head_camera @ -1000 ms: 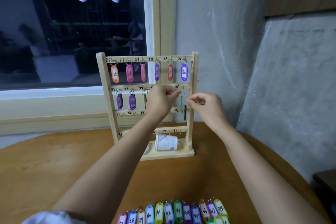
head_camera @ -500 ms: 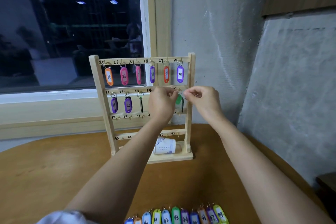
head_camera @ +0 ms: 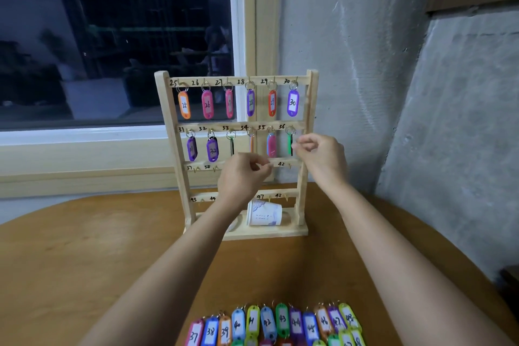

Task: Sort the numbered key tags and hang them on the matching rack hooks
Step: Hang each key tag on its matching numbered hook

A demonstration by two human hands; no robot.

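The wooden key rack (head_camera: 168, 132) stands on the table by the window. Its top rail holds tags 25 to 30. The second rail holds tags 31 to 36, with a green tag (head_camera: 289, 145) hanging edge-on from hook 36. My right hand (head_camera: 321, 159) is just right of that green tag, fingertips pinched together beside its edge. My left hand (head_camera: 243, 178) is lower, in front of the third rail, fingers curled with nothing visible in them. It hides the hooks between 38 and 42. A row of loose tags (head_camera: 269, 323) numbered 37 to 48 lies at the near edge.
A paper cup (head_camera: 264, 214) lies on its side on the rack's base. The round wooden table (head_camera: 84, 267) extends left and right. A rough concrete wall rises close behind the rack on the right, and a dark window is at the left.
The green tag now hangs from hook 36. My right hand has come off its ring and dropped a little; my left hand has lowered from the second rail to the third.
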